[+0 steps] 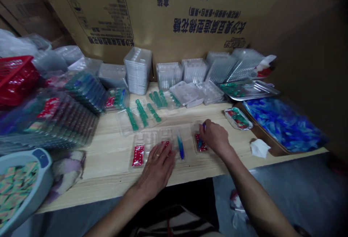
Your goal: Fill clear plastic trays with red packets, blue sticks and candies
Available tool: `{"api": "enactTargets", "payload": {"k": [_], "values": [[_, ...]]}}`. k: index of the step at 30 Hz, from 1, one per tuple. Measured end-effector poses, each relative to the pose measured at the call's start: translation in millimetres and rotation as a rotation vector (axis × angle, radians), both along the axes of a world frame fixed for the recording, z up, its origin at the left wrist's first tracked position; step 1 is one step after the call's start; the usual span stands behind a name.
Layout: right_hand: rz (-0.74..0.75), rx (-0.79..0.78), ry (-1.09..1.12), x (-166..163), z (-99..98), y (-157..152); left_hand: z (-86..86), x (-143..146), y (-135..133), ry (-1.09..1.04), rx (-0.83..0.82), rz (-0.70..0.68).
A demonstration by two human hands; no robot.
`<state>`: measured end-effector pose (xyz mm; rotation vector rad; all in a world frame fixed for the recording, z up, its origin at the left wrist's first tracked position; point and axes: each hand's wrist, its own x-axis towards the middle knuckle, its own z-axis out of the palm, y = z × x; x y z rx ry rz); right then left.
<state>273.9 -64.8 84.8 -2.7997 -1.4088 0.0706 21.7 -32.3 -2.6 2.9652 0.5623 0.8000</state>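
Note:
Clear plastic blister trays (152,141) lie in a row on the wooden table (108,171) in front of me. My left hand (157,164) rests flat with fingers spread on one tray, next to a red packet (138,155) and over another red piece (165,144). A blue stick (180,147) lies in the tray slot between my hands. My right hand (214,137) is curled, pinching a small blue item (203,125) above a tray that holds a red and blue piece (200,145).
Trays with green pieces (141,113) lie further back, with stacks of empty clear trays (138,70) against a cardboard box (174,16). Right: a box of blue sticks (282,124), small metal dish (238,118), metal tray (250,90), crumpled tissue (259,148). Left: filled tray piles (54,117), red basket (16,79), blue bowl (40,179).

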Motion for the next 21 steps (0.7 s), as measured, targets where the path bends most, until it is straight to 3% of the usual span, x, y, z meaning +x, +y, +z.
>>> {"api": "enactTargets", "payload": {"k": [3,7,15,21], "values": [[-0.066,-0.069,-0.012,11,-7.8,1,2.6,23,5,0.105,-0.023,-0.07],[-0.08,-0.061,0.019,14,-18.2,11,-11.5,49,11,0.294,-0.05,-0.11],[0.064,-0.119,0.092,72,17.6,3,-27.3,49,16,0.278,-0.008,-0.122],[0.073,-0.197,0.03,81,15.0,7,-30.8,49,19,0.201,0.02,-0.135]]}}
